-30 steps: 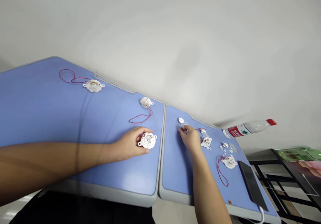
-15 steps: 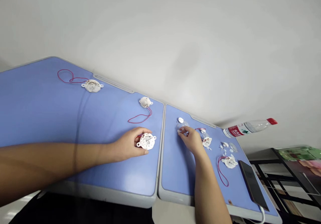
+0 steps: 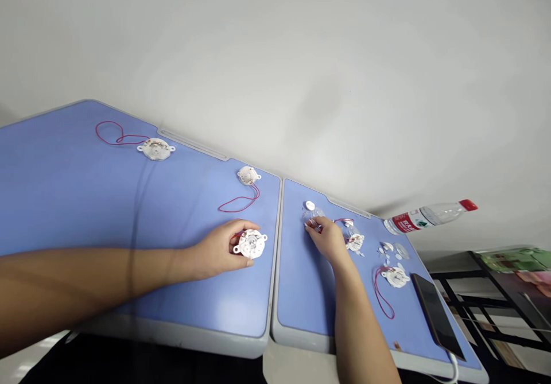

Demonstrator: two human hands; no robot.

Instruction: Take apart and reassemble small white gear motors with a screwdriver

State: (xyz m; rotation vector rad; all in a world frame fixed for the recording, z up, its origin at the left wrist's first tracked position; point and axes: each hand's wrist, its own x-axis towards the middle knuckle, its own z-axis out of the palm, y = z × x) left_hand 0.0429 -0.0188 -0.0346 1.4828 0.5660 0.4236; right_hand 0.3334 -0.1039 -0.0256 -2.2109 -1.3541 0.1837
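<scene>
My left hand is curled round a round white wired unit with two mounting ears, gripping it by its edge over the left blue desk. Its open inner side faces up, and a bit of red wire shows by my fingers. On the right desk, my right hand has its fingertips pinched together among small clear and white parts. What lies between those fingertips is too small to make out. A white disc sits just beyond them.
Similar wired units lie at the far left, near the seam, and on the right desk. Another unit is beside my right wrist. Loose parts, a water bottle and a phone are further right.
The view has shifted very slightly. Both hands keep their places, the left still on the white unit and the right still at the small parts.
</scene>
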